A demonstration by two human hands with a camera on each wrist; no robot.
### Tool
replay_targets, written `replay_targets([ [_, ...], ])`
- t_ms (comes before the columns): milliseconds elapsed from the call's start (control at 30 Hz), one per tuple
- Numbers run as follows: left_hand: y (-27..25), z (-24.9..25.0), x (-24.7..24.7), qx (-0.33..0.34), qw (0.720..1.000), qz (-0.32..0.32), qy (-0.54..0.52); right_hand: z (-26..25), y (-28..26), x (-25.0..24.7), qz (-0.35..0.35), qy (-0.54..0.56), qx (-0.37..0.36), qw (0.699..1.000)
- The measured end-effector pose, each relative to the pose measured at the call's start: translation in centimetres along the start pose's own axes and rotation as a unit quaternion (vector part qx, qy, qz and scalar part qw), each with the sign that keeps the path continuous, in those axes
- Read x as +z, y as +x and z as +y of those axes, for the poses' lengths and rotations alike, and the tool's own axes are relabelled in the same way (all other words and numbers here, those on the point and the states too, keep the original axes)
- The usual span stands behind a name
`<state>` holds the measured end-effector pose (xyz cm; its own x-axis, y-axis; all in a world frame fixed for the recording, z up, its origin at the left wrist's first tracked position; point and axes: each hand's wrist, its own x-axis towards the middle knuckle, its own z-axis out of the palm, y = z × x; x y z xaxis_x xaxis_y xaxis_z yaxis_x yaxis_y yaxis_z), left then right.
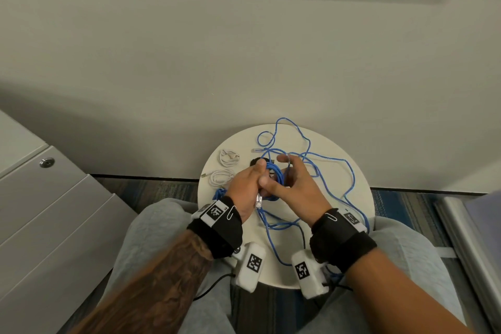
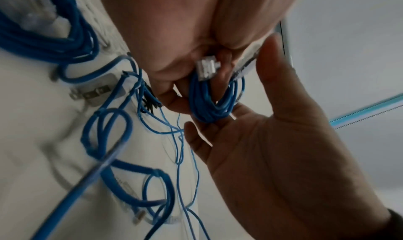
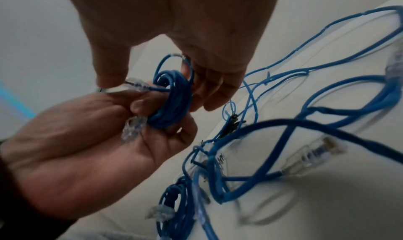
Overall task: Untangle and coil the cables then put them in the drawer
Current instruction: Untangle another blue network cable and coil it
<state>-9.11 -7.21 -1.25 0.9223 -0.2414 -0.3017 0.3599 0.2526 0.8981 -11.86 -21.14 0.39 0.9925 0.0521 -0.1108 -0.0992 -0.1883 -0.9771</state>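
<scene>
On the round white table (image 1: 325,144) lies a loose tangle of blue network cable (image 1: 349,171) (image 3: 305,123) (image 2: 104,140). Above it my left hand (image 1: 246,182) grips a small wound blue coil (image 1: 276,173) (image 2: 209,102) (image 3: 172,99), with a clear plug (image 1: 259,200) (image 3: 133,128) hanging below the palm. My right hand (image 1: 295,184) closes on the same coil from the right. Its thumb (image 3: 111,75) presses a second clear plug (image 3: 135,85), and its fingers (image 3: 209,88) lie on the coil's far side.
Two coiled white cables (image 1: 226,157) (image 1: 221,176) lie at the table's left, a black cable (image 1: 254,162) beyond my left hand, and another wound blue coil (image 1: 220,194) (image 3: 174,200) by my left wrist. A grey drawer cabinet (image 1: 54,198) with shut drawers stands at left.
</scene>
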Motion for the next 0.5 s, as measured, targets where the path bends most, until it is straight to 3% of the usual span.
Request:
replay_targets([
  [233, -0.8, 0.0, 1.0, 0.011, 0.996, -0.039, 0.077, 0.2, 0.7, -1.1, 0.103, -0.028, -0.036, 0.994],
  [400, -1.2, 0.1, 1.5, 0.003, 0.992, -0.107, 0.068, -0.7, 0.6, -1.3, 0.064, 0.061, 0.004, 0.996],
  [500, -1.3, 0.1, 1.5, -0.026, 0.993, -0.113, 0.025, -1.1, 0.5, -1.7, 0.012, 0.135, 0.027, 0.990],
])
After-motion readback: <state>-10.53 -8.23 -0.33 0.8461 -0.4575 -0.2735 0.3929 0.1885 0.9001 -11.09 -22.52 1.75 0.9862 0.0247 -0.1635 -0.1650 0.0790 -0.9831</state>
